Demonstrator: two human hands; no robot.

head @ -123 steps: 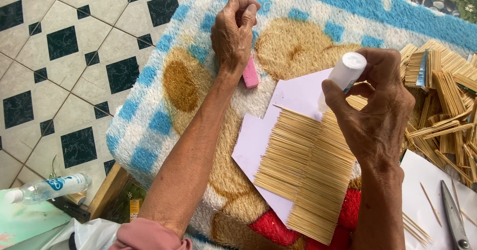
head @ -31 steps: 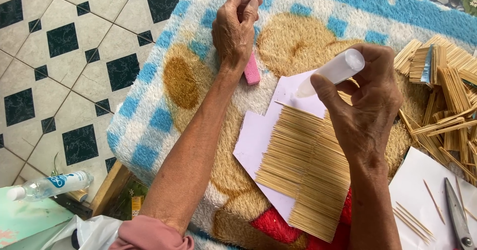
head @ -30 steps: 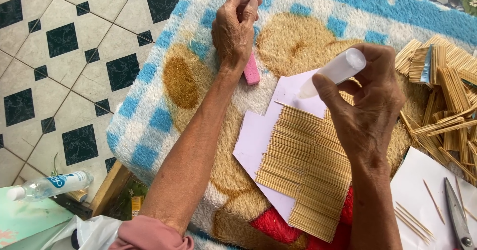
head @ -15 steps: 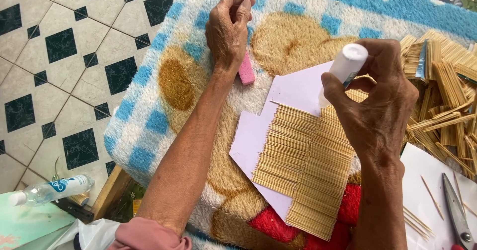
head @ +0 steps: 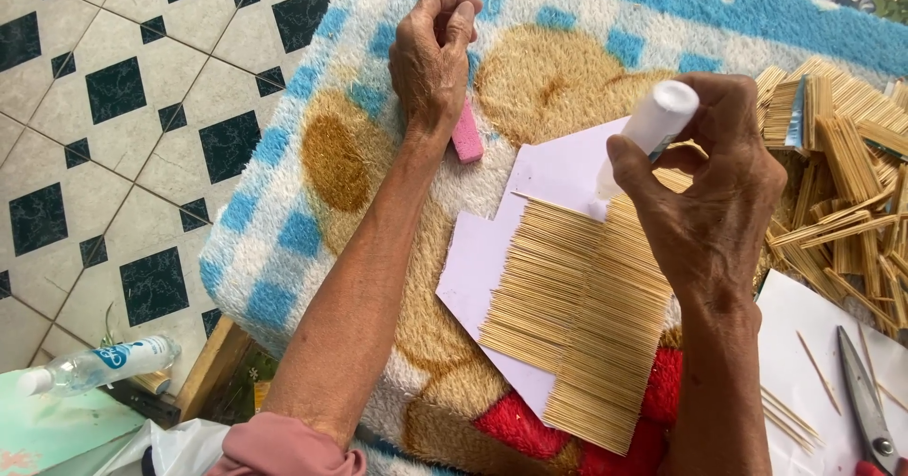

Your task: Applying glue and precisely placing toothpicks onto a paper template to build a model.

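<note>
Where the fluffy blue, tan and red patterned blanket covers the seat, a pale lilac card sheet faced with rows of thin wooden sticks lies flat, the sticks' long axis running away from the person. The right hand, the nearer one, grips a white glue tube tilted nozzle-down at the sheet's far edge. The left hand, fingers curled shut, pinches a small pink cap.

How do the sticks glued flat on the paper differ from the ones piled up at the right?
The sticks on the white paper lie side by side in neat, flat, parallel rows; the pile at the right is loose bundles crossing at many angles. The right hand is over the paper ones; nothing touches the pile. Both are thin, pale wood.
</note>
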